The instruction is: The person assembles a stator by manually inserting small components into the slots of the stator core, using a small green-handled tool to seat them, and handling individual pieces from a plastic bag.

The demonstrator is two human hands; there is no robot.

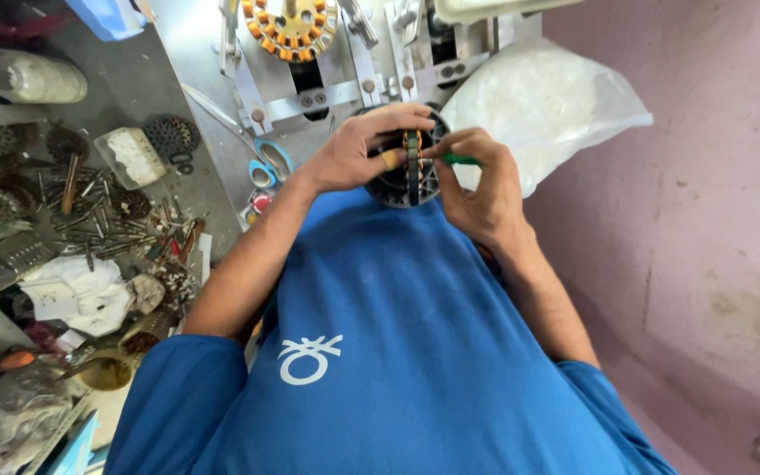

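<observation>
The left hand (354, 154) hides the dark stator's (411, 180) upper left rim

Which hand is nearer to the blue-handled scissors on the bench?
The left. The left hand grips the round black stator just right of the blue-handled scissors. The right hand, holding a small green tool, is on the stator's far side.
</observation>
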